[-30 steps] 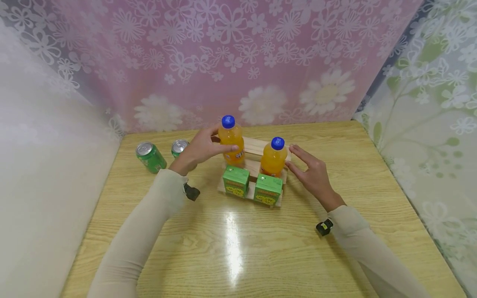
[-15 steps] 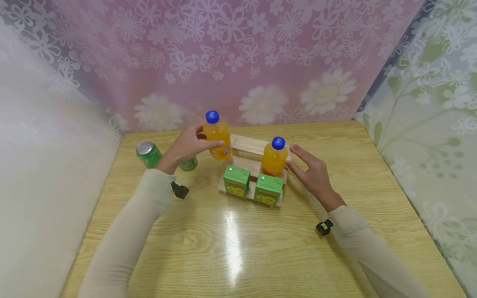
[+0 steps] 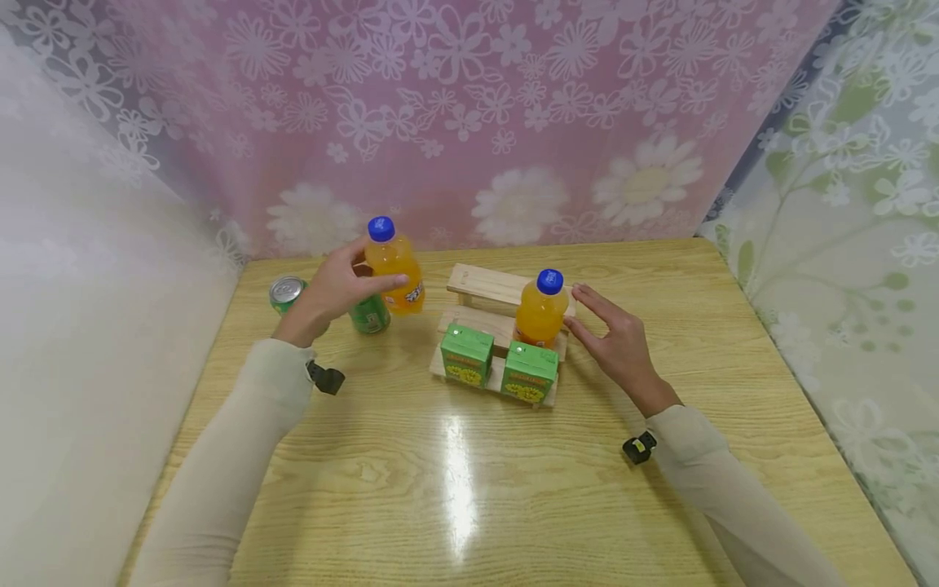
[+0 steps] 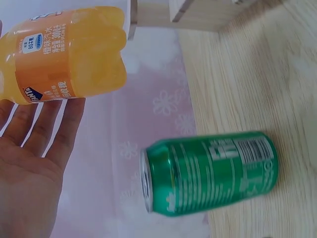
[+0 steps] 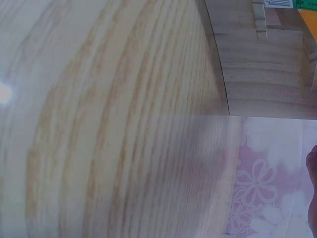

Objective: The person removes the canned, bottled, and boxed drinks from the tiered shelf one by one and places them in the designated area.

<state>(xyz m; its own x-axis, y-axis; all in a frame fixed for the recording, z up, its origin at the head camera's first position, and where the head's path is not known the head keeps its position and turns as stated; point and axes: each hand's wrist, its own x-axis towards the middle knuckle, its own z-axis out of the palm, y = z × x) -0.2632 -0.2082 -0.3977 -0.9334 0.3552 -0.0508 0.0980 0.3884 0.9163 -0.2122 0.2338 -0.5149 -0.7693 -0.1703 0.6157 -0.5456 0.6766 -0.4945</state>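
Note:
My left hand (image 3: 339, 287) holds a bottle of orange soda (image 3: 396, 273) with a blue cap, tilted a little and lifted left of the small stepped wooden rack (image 3: 487, 283). In the left wrist view, the lower part of the bottle (image 4: 74, 54) shows above the table. My right hand (image 3: 618, 342) rests its fingertips at the right end of the rack, fingers fairly straight. Beside those fingers, a second orange soda bottle (image 3: 540, 314) stands on the middle step. Two green drink cartons (image 3: 467, 356) sit on the lowest step.
Just behind my left hand stands a green soda can (image 3: 370, 316), seen whole as a can (image 4: 213, 173) in the left wrist view. Another green can (image 3: 286, 291) is partly hidden by the hand. The wooden table (image 3: 557, 489) meets a floral curtain (image 3: 440, 106) behind.
My left hand has carried its soda bottle leftward, away from the rack and towards the cans. The right hand has stayed at the rack's right end.

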